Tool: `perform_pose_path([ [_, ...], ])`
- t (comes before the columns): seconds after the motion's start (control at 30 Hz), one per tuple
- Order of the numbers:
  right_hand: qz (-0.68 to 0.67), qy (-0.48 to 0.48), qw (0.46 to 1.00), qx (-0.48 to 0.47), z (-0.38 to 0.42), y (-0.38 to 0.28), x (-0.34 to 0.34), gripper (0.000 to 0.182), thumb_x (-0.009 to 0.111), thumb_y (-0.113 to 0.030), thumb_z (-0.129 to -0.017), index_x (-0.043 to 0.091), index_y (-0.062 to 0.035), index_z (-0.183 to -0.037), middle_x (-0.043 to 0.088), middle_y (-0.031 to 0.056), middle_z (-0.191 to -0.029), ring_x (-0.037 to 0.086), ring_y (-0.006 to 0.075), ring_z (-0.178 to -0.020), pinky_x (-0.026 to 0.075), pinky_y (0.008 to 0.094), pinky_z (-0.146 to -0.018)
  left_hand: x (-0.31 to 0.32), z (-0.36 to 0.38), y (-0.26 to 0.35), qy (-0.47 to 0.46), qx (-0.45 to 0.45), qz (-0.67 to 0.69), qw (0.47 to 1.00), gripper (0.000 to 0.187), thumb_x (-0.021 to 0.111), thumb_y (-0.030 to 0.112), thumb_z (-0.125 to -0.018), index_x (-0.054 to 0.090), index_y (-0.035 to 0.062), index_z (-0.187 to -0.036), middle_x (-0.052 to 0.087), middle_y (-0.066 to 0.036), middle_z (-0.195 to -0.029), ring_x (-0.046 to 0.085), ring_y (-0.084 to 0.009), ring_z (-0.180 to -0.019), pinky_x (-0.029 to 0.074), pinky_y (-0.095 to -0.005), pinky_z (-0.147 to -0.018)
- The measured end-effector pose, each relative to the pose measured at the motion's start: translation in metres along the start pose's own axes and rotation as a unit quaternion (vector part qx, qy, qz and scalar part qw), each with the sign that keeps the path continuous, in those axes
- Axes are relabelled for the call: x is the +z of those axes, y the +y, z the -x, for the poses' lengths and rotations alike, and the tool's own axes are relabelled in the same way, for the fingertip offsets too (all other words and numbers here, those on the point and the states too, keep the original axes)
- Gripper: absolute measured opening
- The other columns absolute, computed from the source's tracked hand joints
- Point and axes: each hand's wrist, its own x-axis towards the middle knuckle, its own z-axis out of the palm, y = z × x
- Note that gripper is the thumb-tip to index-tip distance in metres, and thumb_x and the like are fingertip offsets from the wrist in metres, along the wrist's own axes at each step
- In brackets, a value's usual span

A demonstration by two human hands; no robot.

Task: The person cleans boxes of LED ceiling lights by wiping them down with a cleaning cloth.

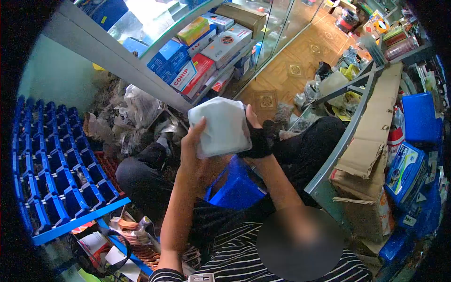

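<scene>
Between my two hands is a white, squarish plastic container [223,126] with rounded corners and a see-through edge. My left hand [195,134] is closed on its left side, the thumb lying on the face turned towards me. At the right side, my right hand [256,124] grips the container; a black wrap or fingerless glove covers its palm and wrist. The fingers behind the container are hidden. Below it, between my legs, sits a blue plastic bin [238,188], partly covered by my forearms.
A rack of blue bins [61,164] stands at left, with clear plastic bags [141,105] beyond it. Ahead, a glass cabinet holds boxes, one a red-and-white CONIP box [192,74]. On the right, a cardboard box [364,145] lies by a metal-edged shelf and a blue packet [405,169].
</scene>
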Motion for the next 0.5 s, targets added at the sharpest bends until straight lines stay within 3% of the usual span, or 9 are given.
perform_pose_path([
  [0.1,-0.038,-0.02,0.999,-0.005,0.003,0.002,0.006,0.08,0.033,-0.068,-0.098,0.043,-0.0041,-0.145,0.055,0.0149,-0.139,0.058,0.0268,-0.122,0.047,0.0424,-0.104,0.005,0.004,0.029,-0.054,-0.057,-0.094,0.992,0.059,0.067,0.032,-0.091,0.045,0.0077,-0.14,0.058,-0.011,-0.123,0.056,-0.0228,-0.115,0.046,-0.0388,-0.099],
  [0.2,-0.01,0.013,1.0,-0.011,0.008,-0.002,0.008,0.082,0.033,-0.07,-0.097,0.042,-0.0038,-0.145,0.054,0.0151,-0.141,0.057,0.0278,-0.124,0.045,0.0429,-0.106,-0.005,-0.006,0.032,-0.125,0.084,-0.224,0.963,0.064,0.071,0.032,-0.089,0.044,0.0089,-0.142,0.057,-0.011,-0.127,0.053,-0.0231,-0.118,0.044,-0.0375,-0.101],
  [0.27,0.013,-0.004,1.0,0.005,0.005,-0.003,-0.008,0.083,0.033,-0.07,-0.096,0.042,-0.0038,-0.145,0.054,0.0152,-0.141,0.056,0.0282,-0.126,0.044,0.0428,-0.107,-0.017,-0.012,0.009,-0.157,0.051,-0.153,0.974,0.068,0.075,0.033,-0.086,0.044,0.01,-0.142,0.055,-0.012,-0.131,0.053,-0.0246,-0.121,0.043,-0.0389,-0.103],
  [0.37,-0.006,0.036,0.999,-0.028,0.003,-0.002,-0.014,0.068,0.038,-0.061,-0.101,0.051,-0.0055,-0.138,0.058,0.0101,-0.135,0.062,0.0244,-0.113,0.051,0.0405,-0.1,0.008,0.01,0.005,-0.104,-0.031,0.024,0.994,0.066,0.071,0.044,-0.088,0.047,0.0099,-0.139,0.057,-0.012,-0.132,0.054,-0.0286,-0.123,0.044,-0.0439,-0.105],
  [0.43,0.096,0.042,0.989,-0.107,0.007,0.013,0.004,0.069,0.033,-0.057,-0.103,0.043,-0.0021,-0.144,0.055,0.0128,-0.139,0.056,0.0265,-0.123,0.045,0.0414,-0.106,0.012,0.008,0.004,-0.074,-0.055,0.109,0.99,0.065,0.066,0.05,-0.09,0.049,0.0101,-0.138,0.058,-0.012,-0.132,0.055,-0.0298,-0.123,0.044,-0.046,-0.106],
  [0.47,0.147,0.043,0.977,-0.146,0.011,0.02,0.011,0.07,0.031,-0.056,-0.104,0.04,-0.0003,-0.147,0.053,0.0141,-0.141,0.053,0.0276,-0.128,0.042,0.0419,-0.109,0.009,0.004,0.004,-0.074,0.006,0.119,0.99,0.064,0.062,0.049,-0.093,0.045,0.0096,-0.141,0.057,-0.012,-0.133,0.056,-0.0284,-0.122,0.046,-0.0459,-0.105],
  [0.5,0.568,0.045,0.799,-0.192,0.009,0.034,-0.022,0.068,0.031,-0.052,-0.106,0.036,0.0005,-0.149,0.049,0.0141,-0.145,0.051,0.0277,-0.131,0.039,0.0426,-0.111,0.001,0.0,0.005,-0.071,0.067,0.129,0.987,0.063,0.059,0.047,-0.096,0.042,0.0092,-0.143,0.056,-0.013,-0.134,0.057,-0.027,-0.121,0.047,-0.0458,-0.103],
])
